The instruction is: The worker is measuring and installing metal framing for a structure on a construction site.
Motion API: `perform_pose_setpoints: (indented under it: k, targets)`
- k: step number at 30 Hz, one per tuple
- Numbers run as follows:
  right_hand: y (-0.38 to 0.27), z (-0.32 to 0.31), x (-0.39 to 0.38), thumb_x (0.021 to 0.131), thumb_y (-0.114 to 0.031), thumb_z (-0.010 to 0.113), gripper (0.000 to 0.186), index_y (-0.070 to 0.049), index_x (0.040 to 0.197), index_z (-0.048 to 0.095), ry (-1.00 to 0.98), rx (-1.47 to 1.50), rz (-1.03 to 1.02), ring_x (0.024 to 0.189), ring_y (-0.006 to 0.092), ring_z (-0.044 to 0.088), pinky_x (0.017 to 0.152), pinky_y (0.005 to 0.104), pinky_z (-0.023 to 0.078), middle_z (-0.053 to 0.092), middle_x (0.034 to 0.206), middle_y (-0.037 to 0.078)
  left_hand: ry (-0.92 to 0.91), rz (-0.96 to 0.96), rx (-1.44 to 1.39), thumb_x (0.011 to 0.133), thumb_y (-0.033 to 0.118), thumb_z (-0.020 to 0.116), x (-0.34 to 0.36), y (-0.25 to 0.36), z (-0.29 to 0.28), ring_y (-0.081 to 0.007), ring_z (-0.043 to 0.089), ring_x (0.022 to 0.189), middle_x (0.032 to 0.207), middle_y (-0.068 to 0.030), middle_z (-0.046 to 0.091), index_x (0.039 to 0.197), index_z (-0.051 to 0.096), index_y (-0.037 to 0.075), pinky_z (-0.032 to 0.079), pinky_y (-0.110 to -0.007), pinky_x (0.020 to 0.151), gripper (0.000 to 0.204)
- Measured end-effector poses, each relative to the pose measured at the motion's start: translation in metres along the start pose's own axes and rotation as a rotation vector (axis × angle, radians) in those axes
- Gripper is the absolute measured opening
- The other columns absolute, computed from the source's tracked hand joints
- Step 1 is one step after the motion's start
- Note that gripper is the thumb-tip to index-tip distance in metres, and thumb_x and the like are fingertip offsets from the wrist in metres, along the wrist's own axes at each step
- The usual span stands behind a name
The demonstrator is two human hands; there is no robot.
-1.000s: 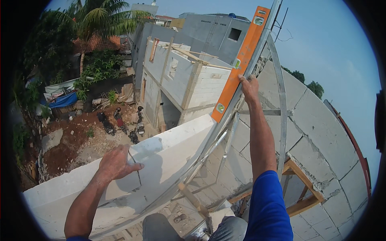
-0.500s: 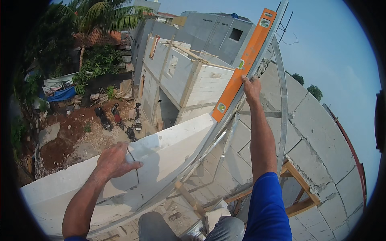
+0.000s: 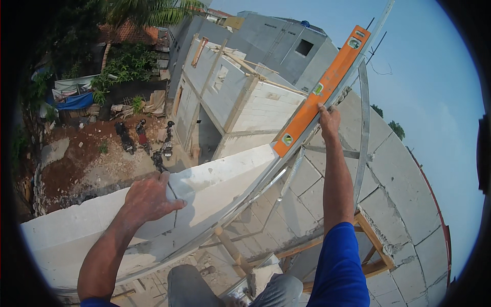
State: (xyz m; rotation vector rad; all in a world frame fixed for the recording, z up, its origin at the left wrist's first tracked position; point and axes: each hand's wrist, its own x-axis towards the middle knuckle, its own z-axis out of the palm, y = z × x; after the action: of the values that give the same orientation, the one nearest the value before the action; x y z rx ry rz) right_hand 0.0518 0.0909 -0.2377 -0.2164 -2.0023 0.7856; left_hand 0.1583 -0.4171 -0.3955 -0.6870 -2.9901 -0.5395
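Note:
An orange spirit level (image 3: 325, 92) with greenish vials stands slanting against a long metal channel (image 3: 348, 84), its lower end at the end of the white block wall (image 3: 225, 169). My right hand (image 3: 330, 122) grips the level's edge and the channel beside it, thumb on the orange face; the other fingers are partly hidden. On the wall's top, at a joint between two blocks, rests my left hand (image 3: 153, 197). Its thumb stretches apart along the near side, and some fingertips are hidden past the far edge.
A curved metal strip (image 3: 362, 133) and thin struts stand right of the channel. Beyond rises a grey block wall (image 3: 404, 174) with a wooden frame (image 3: 376, 245). A broken block (image 3: 265, 279) lies by my knees. Far below the wall's outer side are parked motorcycles (image 3: 143, 137).
The level and channel now lean further right at the top, with my right hand moved slightly right and down. My left hand stays on the wall. The whole view has shifted a little.

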Motion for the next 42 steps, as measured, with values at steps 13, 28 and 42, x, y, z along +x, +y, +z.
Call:
perform_pose_setpoints:
  k: [13, 28, 42]
  targets:
    - [0.003, -0.007, 0.002, 0.081, -0.029, 0.071, 0.036, 0.005, 0.085, 0.060, 0.003, 0.046, -0.005, 0.071, 0.0189, 0.057, 0.064, 0.0362, 0.047, 0.063, 0.077, 0.012, -0.062, -0.014, -0.036, 0.072, 0.058, 0.068, 0.002, 0.000, -0.004, -0.0372, 0.060, 0.103, 0.112, -0.0228, 0.058, 0.124, 0.052, -0.005, 0.047, -0.046, 0.089, 0.083]
    - [-0.002, -0.010, -0.007, 0.084, -0.029, 0.069, 0.034, 0.003, 0.091, 0.061, -0.009, 0.059, -0.043, 0.068, 0.0154, 0.056, 0.059, 0.0320, 0.047, 0.061, 0.078, 0.009, -0.034, -0.022, -0.053, 0.073, 0.054, 0.068, 0.000, 0.001, -0.002, -0.0356, 0.060, 0.103, 0.108, -0.0233, 0.060, 0.119, 0.054, -0.004, 0.046, -0.045, 0.089, 0.075]
    - [0.012, -0.007, 0.001, 0.082, -0.032, 0.070, 0.038, 0.005, 0.086, 0.059, 0.014, 0.026, -0.028, 0.067, 0.0184, 0.054, 0.061, 0.0354, 0.044, 0.059, 0.074, 0.011, -0.081, -0.036, -0.087, 0.073, 0.053, 0.069, 0.003, 0.002, -0.003, -0.0342, 0.059, 0.108, 0.114, -0.0230, 0.059, 0.124, 0.051, -0.004, 0.043, -0.046, 0.092, 0.079]
